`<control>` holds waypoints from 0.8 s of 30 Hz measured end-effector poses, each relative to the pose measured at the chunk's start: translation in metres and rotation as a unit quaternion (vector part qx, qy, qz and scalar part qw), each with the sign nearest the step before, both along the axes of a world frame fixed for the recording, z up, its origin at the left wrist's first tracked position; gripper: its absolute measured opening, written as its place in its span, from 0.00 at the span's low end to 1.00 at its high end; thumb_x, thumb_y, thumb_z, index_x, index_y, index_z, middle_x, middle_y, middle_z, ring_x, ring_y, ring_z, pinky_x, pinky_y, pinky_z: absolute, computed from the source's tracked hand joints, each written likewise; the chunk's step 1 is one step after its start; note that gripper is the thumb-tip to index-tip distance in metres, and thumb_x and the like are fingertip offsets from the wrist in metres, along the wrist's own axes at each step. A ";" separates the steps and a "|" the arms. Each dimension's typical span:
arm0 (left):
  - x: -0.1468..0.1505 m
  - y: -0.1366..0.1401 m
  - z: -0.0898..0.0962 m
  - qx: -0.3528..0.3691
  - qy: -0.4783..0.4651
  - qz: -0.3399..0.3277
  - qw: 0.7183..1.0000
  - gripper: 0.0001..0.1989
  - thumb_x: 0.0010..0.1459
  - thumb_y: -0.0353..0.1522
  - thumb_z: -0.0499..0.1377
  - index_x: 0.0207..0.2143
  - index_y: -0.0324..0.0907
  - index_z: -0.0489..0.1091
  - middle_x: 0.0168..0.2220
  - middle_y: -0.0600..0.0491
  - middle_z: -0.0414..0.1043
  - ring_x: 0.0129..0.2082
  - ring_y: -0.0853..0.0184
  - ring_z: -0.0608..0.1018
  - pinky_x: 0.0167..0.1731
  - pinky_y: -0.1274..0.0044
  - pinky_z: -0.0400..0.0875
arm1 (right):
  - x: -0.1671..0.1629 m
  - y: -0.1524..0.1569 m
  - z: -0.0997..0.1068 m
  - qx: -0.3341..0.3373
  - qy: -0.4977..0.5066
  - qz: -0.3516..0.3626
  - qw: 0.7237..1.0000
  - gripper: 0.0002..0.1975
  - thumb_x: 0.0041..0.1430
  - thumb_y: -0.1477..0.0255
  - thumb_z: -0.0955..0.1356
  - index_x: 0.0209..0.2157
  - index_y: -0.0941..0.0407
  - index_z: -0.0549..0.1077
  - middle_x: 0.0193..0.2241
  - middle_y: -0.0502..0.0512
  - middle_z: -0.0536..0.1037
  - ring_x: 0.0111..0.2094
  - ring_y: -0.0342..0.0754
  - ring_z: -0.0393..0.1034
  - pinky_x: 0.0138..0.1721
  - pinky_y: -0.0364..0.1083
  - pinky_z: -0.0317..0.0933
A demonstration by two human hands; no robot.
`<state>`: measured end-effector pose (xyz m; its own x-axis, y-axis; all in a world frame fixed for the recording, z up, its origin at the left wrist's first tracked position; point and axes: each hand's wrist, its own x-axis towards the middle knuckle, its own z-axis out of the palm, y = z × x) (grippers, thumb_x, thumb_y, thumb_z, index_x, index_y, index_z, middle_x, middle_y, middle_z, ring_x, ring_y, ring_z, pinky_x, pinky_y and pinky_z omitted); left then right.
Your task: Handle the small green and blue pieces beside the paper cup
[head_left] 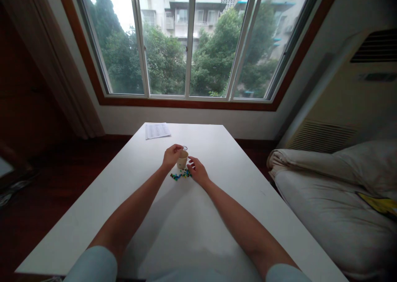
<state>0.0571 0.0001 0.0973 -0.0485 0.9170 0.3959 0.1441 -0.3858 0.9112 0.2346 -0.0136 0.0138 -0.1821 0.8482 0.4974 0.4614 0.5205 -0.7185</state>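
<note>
A beige cup (pixel 182 161) stands upright on the white table (pixel 192 224). My left hand (pixel 173 155) is at the cup's left rim, its fingers pinched together. A thin dark loop (pixel 185 148), like a cord or wire, shows at these fingertips just above the far rim; its exact kind is too small to tell. My right hand (pixel 199 171) rests at the right of the cup, fingers curved and apart, with nothing visible in them. Small coloured pieces (pixel 176 176), blue, green and yellow, lie scattered in front of the cup, some close to the right thumb.
Sheets of printed paper (pixel 157 130) lie at the table's far left corner. A sofa with a pale cover (pixel 316 199) stands along the right side. Beyond the table are a wide window (pixel 189 46) and, at the left, a curtain (pixel 62 67).
</note>
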 end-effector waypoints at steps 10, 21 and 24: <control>0.001 0.011 0.006 0.122 0.343 0.014 0.931 0.10 0.57 0.28 0.58 0.39 0.44 0.77 0.39 0.52 0.77 0.39 0.66 0.76 0.43 0.74 0.69 | 0.000 0.003 -0.004 -0.013 -0.024 -0.005 1.000 0.22 0.62 0.70 0.64 0.59 0.50 0.65 0.45 0.53 0.73 0.34 0.42 0.69 0.37 0.44 0.67; 0.008 0.010 -0.003 0.143 0.375 -0.002 0.916 0.10 0.58 0.27 0.55 0.38 0.44 0.76 0.39 0.52 0.76 0.40 0.66 0.77 0.43 0.75 0.70 | 0.000 0.004 -0.005 -0.015 -0.034 0.004 0.999 0.22 0.62 0.70 0.64 0.59 0.50 0.66 0.44 0.53 0.73 0.33 0.42 0.69 0.38 0.44 0.67; 0.009 0.012 -0.004 0.136 0.354 -0.001 0.925 0.11 0.57 0.26 0.56 0.38 0.44 0.77 0.39 0.52 0.77 0.39 0.66 0.77 0.43 0.75 0.71 | 0.000 0.004 -0.005 -0.014 -0.033 0.005 0.999 0.23 0.62 0.70 0.65 0.59 0.50 0.66 0.43 0.53 0.73 0.33 0.42 0.69 0.37 0.44 0.67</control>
